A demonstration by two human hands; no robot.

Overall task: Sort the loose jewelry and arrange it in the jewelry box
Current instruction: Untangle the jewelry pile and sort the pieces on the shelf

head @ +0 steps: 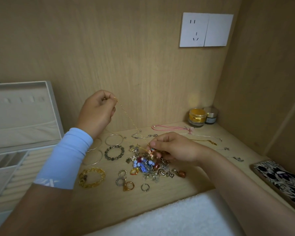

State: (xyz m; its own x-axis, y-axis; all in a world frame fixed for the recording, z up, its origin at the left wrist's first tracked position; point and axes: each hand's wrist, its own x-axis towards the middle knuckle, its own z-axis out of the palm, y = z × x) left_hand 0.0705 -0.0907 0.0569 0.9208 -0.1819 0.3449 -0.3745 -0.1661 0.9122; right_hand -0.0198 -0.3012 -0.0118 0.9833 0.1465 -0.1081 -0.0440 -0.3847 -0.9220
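- Wood panelling closes in the surface [106, 201] where we work; the loose pieces lie spread across its middle;
- at the left edge the jewelry box [49, 92] stands open, well apart from what we hold;
- we judge the step in hand to be freeing the gold chain [126, 114] from the tangled pile [148, 166]; we should lift slowly with the line only gently taut, and pin the charms down rather than tug, lest a link snag or the heap scatter;
- our left hand [95, 111] is raised above the surface, fingers curled, pinching the chain's upper end;
- our right hand [175, 149] sits low at the pile's top edge, thumb and fingers pinching the chain's lower end among small beads;
- the chain itself slants between the two hands, off the surface until it meets the pile.
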